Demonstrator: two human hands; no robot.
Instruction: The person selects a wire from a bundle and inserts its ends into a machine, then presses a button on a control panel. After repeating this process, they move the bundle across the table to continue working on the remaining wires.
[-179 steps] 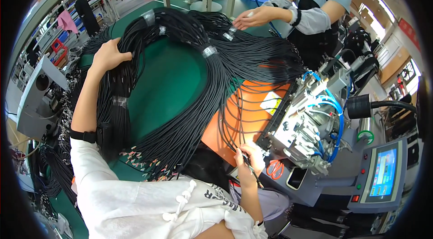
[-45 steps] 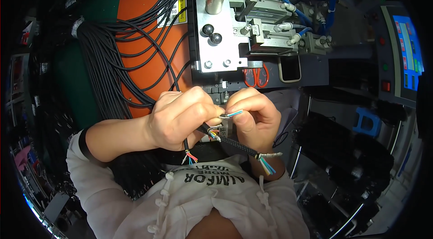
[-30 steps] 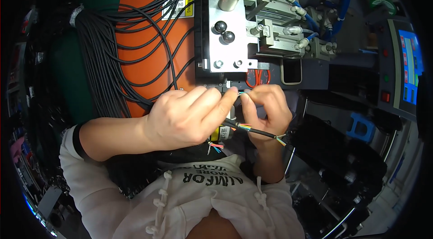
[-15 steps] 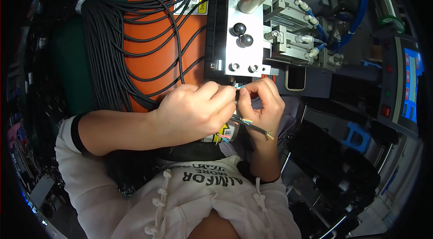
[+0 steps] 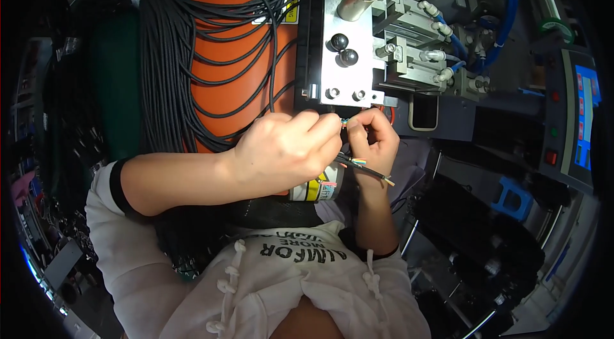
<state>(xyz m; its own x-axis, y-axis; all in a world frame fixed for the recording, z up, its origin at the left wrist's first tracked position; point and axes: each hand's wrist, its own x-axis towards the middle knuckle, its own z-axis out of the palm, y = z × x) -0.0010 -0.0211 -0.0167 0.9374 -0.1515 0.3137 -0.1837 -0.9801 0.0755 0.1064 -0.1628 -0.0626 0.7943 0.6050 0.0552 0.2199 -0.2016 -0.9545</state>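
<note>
Just below the metal press, my two hands meet over fine coloured wires. My left hand (image 5: 291, 144) is closed, fingertips pinched near the wires and the palm around black cables. From beneath it stick out black cable ends (image 5: 369, 173), some with bared coloured strands. My right hand (image 5: 377, 141) pinches the thin coloured wires (image 5: 345, 123) between thumb and forefinger, close to the left fingertips. Its other fingers are curled. Under my hands shows a white and yellow labelled cylinder (image 5: 326, 189), partly covered. The grip of my left fingers on single wires is hidden.
A thick bundle of black cables (image 5: 163, 77) hangs to the left across an orange surface (image 5: 224, 96). The press plate (image 5: 345, 80) carries black knobs, with pneumatic cylinders (image 5: 409, 61) to its right. A phone (image 5: 423, 112) and a control screen (image 5: 582, 121) are further right.
The black cable bundle sits slightly further right. My right fingertips have come a little closer to the left ones, and the cable ends under my hands have shifted slightly right and up.
</note>
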